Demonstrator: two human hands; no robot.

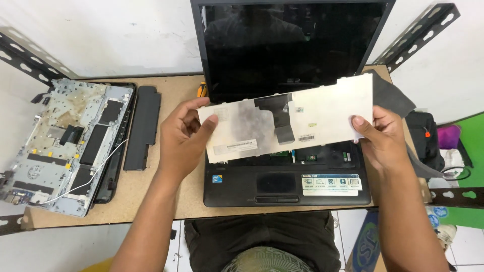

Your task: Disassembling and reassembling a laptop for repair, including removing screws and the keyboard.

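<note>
Keyboard underside up, hides laptop deck; hands grip ends.

Two bare forearms coming up from the bottom edge — no sleeves, no watch, no rings, no gloves. Left hand and right hand both bare, nails short and plain. Lower down, dark trousers across the lap and a bit of patterned olive-grey shirt — partly cut off by the frame.
</note>
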